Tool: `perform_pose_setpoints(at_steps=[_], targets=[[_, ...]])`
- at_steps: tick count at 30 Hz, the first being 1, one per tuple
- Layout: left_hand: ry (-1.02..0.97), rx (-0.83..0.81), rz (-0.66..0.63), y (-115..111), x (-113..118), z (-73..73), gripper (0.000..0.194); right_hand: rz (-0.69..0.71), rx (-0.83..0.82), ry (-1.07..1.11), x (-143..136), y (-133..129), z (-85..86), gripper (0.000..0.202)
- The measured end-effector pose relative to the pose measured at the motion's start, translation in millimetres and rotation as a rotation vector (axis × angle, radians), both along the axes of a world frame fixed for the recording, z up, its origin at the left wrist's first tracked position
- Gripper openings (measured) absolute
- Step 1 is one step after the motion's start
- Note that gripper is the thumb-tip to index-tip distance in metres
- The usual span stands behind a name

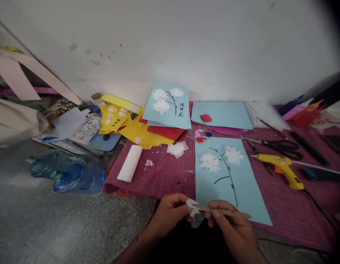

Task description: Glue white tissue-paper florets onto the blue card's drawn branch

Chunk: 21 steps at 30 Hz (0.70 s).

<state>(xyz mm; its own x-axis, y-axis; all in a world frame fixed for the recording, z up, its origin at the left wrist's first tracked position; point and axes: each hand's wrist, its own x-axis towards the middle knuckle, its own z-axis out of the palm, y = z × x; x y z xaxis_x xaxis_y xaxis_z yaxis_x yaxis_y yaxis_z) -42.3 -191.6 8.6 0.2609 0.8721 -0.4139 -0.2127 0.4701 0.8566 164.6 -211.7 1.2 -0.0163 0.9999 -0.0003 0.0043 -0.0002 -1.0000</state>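
Note:
My left hand (174,212) pinches a small piece of white tissue paper (192,206) near the table's front edge. Between the fingers of my right hand (232,229) lies a thin wooden stick (243,214), its left tip meeting the tissue. A see-through scrap (197,219) hangs just below the tissue; what it is I cannot make out. Right behind my hands is a light blue sheet (254,187), with a drawn black branch and two fluffy white paper flowers (210,162). A stack of white tissue squares (177,149) sits left of the sheet's top.
A yellow glue gun (285,167), black scissors (282,145) and a cutter (321,174) lie at right. A white paper roll (130,163) is at left. A finished blue flower card (167,104) rests against the wall. Plastic water bottles (79,179) lie on the floor.

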Motion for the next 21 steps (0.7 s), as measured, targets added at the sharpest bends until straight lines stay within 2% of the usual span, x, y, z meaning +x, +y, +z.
perform_pose_setpoints(at_steps=[6, 8, 14, 17, 21], targets=[[0.172, 0.116, -0.091, -6, 0, 9.2, 0.021, 0.024, -0.027, -0.061, -3, 0, 10.5, 0.036], [0.172, 0.110, -0.112, -6, 2, 8.8, 0.021, 0.012, -0.026, -0.042, -2, 0, 12.5, 0.039], [0.011, -0.063, -0.093, -9, 6, -5.0, 0.036, 0.142, -0.016, 0.056, 7, -5, 7.8, 0.016], [0.028, -0.075, -0.093, -8, 6, -7.2, 0.039, 0.100, -0.076, 0.047, 7, -8, 2.9, 0.019], [0.179, 0.034, -0.172, -7, 8, -1.4, 0.032, -0.007, -0.052, 0.020, 1, -8, -1.6, 0.027]])
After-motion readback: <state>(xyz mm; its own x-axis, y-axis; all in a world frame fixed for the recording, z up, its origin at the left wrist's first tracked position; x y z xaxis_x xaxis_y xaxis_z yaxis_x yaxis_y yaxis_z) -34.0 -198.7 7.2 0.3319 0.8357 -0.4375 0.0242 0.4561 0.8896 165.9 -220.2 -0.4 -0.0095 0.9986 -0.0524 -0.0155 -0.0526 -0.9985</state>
